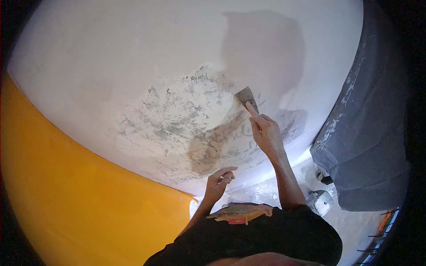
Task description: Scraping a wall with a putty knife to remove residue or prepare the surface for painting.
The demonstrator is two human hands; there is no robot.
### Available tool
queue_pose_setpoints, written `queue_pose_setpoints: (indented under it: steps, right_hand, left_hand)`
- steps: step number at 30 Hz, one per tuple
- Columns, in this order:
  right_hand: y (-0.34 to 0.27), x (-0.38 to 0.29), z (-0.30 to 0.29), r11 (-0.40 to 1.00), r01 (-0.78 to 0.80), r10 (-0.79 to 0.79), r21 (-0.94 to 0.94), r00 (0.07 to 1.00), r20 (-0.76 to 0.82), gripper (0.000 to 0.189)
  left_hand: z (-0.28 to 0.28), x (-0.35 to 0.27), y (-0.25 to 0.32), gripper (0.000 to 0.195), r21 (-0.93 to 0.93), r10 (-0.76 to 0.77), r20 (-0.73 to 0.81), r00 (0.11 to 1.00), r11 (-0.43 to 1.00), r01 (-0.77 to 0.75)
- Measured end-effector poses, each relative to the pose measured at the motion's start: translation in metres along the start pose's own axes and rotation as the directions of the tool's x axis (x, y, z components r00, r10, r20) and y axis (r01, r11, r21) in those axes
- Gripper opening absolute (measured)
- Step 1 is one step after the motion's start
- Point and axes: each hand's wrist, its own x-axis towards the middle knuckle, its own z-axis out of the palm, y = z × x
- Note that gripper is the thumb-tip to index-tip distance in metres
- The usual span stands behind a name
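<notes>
My right hand (266, 133) grips a putty knife (247, 96) with a wide metal blade. The index finger lies along the blade, and the handle is hidden in the palm. The blade is at the white wall (133, 60), beside the right edge of a patched area (179, 116) streaked with dark grey marks. Whether the blade's edge touches the wall I cannot tell. Lower down, my left hand (220, 181) holds nothing; its fingers are loosely bent and the index finger points right, in front of the wall's lower part.
A yellow wall (86, 193) meets the white one at the left. Dark grey sheeting (369, 133) with white smears hangs at the right. On the floor, a whitish container (321, 202) stands right of my arm, with a dark object (325, 179) behind it. Shadows fall across the wall.
</notes>
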Motion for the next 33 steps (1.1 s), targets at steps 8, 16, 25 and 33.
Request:
queue_pose_setpoints:
  steps: [8, 16, 25, 33]
  right_hand:
    - [0.005, -0.001, -0.001, 0.999, -0.021, 0.022, -0.038, 0.999, 0.030, 0.066]
    - [0.002, -0.003, -0.009, 1.000, -0.011, 0.013, -0.028, 0.997, 0.077, 0.073]
    - [0.015, -0.015, 0.015, 0.990, -0.108, 0.102, 0.095, 0.993, 0.063, 0.071]
    - [0.032, -0.036, 0.043, 0.972, -0.164, 0.159, 0.169, 0.986, 0.046, 0.072]
  left_hand:
    - [0.018, -0.005, -0.004, 0.026, 0.057, 0.012, -0.002, 1.000, 0.998, -0.011]
    - [0.038, -0.013, -0.023, 0.025, -0.005, 0.017, -0.047, 0.999, 1.000, -0.017]
    - [0.040, -0.008, -0.049, 0.029, 0.005, -0.239, 0.008, 0.971, 0.971, 0.239]
    - [0.041, -0.010, -0.068, 0.025, 0.036, -0.320, 0.073, 0.945, 0.947, 0.318]
